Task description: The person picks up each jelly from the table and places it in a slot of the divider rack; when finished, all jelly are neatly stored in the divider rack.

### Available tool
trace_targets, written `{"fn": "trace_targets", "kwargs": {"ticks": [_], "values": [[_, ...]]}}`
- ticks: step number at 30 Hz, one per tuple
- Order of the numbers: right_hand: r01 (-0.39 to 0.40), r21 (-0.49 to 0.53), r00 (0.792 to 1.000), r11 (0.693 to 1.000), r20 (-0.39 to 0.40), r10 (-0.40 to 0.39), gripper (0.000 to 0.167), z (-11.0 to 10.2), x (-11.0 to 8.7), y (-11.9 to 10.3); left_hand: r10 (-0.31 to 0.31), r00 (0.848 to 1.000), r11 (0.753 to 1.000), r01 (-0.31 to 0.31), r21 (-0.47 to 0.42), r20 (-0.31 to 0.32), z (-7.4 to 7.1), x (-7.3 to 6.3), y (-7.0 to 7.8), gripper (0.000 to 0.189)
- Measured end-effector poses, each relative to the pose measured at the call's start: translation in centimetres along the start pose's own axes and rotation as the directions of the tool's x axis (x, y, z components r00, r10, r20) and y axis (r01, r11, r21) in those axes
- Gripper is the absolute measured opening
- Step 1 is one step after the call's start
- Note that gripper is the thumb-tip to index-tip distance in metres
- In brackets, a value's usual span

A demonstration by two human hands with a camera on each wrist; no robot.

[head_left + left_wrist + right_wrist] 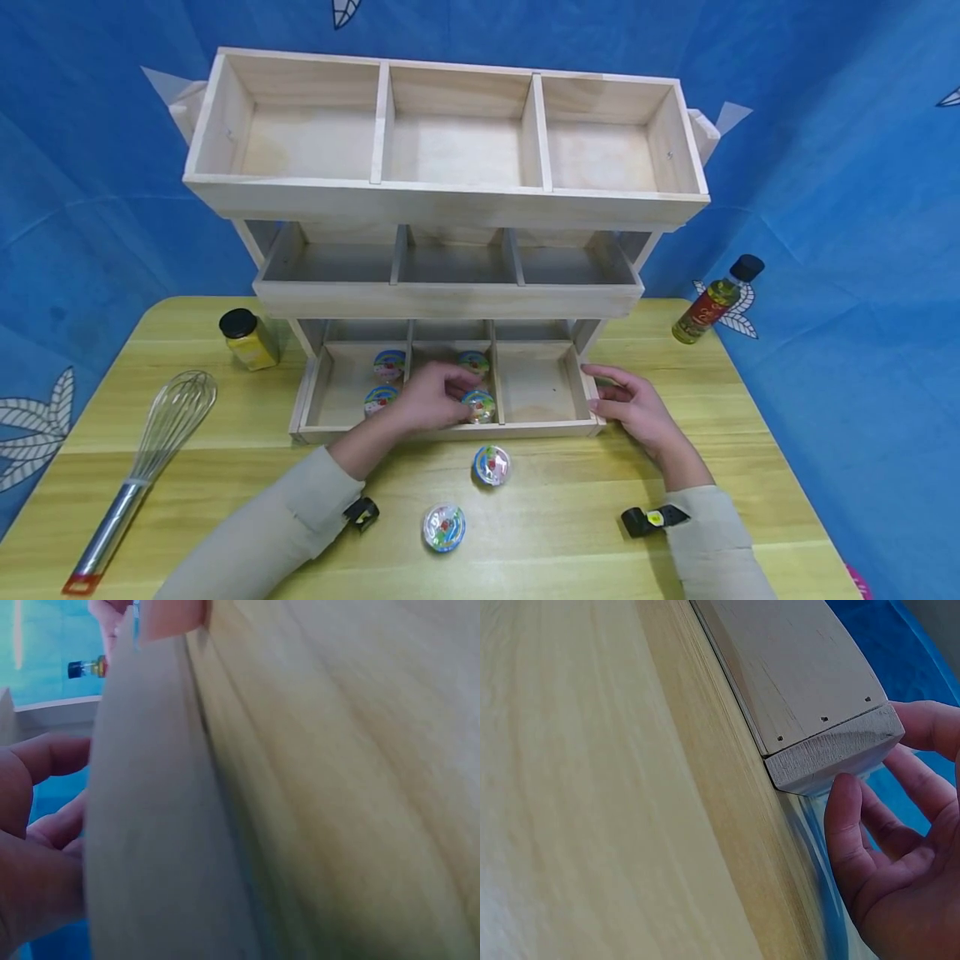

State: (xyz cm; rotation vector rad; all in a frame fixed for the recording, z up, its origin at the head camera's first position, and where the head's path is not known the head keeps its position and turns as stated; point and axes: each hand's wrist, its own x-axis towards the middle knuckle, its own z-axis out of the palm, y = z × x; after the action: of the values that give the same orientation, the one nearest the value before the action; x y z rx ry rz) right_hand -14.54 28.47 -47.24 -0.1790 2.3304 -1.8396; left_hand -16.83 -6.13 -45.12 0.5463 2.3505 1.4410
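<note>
My left hand (pixel 433 398) reaches into the middle compartment of the bottom tier of a wooden rack (pixel 450 300). Its thumb and fingers close round the left side of a small jelly cup (pixel 478 406) with a printed lid; the left wrist view has that cup hidden behind the tier's front board (pixel 150 810). Another jelly cup (pixel 474 362) sits behind it, and two more stand in the left compartment. At the rack's lower right front corner, my right hand (pixel 636 408) holds the end of the side board (pixel 836 754) between thumb and fingers.
Two jelly cups, one (pixel 491 465) close to the rack and another (pixel 443 527) nearer me, are on the wooden table (pixel 555 542). A whisk (pixel 150 467) and yellow jar (pixel 250 340) lie left. At the right back stands an oil bottle (pixel 708 308).
</note>
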Motion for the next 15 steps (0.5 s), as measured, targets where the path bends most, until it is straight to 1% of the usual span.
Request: {"fn": "trace_targets", "kwargs": {"ticks": [2, 6, 9, 11, 13, 15], "values": [[0.002, -0.002, 1.000, 1.000, -0.002, -0.002, 0.055, 0.0, 0.0, 0.0, 0.020, 1.000, 1.000, -0.020, 0.013, -0.020, -0.3, -0.4, 0.3, 0.042], [0.007, -0.004, 1.000, 1.000, 0.000, -0.007, 0.055, -0.1, 0.0, 0.1, 0.072, 0.996, 0.997, -0.073, -0.010, -0.056, -0.7, -1.8, 0.9, 0.041], [0.011, 0.003, 1.000, 1.000, 0.005, -0.011, 0.056, -0.1, 0.0, 0.2, 0.118, 0.990, 0.992, -0.121, -0.032, -0.083, -0.8, -3.3, 1.2, 0.040], [0.013, 0.007, 1.000, 1.000, 0.005, -0.013, 0.056, -0.1, 0.0, 0.2, 0.154, 0.983, 0.987, -0.158, -0.028, -0.100, -0.9, -4.3, 1.5, 0.039], [0.014, 0.009, 1.000, 1.000, 0.006, -0.014, 0.055, -0.1, 0.0, 0.2, 0.192, 0.976, 0.981, -0.194, -0.008, -0.107, -1.0, -5.4, 1.6, 0.038], [0.017, 0.004, 1.000, 1.000, 0.005, -0.017, 0.055, 0.0, 0.0, 0.2, 0.217, 0.971, 0.976, -0.217, 0.014, -0.097, -1.2, -6.5, 1.8, 0.040]]}}
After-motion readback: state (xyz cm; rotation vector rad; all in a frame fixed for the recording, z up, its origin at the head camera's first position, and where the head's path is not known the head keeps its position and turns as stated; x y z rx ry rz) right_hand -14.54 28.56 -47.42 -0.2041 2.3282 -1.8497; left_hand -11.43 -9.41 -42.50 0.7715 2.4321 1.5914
